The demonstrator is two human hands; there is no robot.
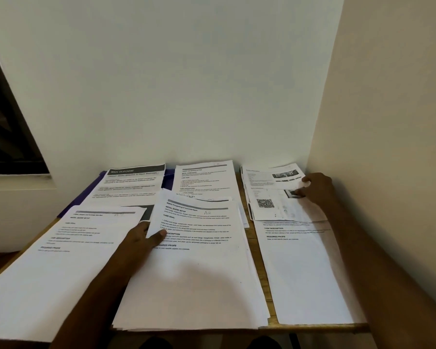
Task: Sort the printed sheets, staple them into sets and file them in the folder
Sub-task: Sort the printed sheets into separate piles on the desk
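Printed sheets lie in several piles on a small wooden table (252, 238). My left hand (142, 238) grips the left edge of the middle pile (194, 273), thumb on top of its top sheet marked "A2". My right hand (317, 188) pinches the right edge of a sheet with a photo (272, 177) on the far right pile, above a sheet with a QR code (280, 206). A dark blue folder (168, 180) lies at the back left, mostly hidden under a sheet headed "MULTI-ROOM" (131, 185).
A single pile (53, 253) covers the near left of the table, another sheet (305, 270) the near right, one more (207, 178) the back middle. Walls close in behind and to the right. A dark window (8, 132) is at the left.
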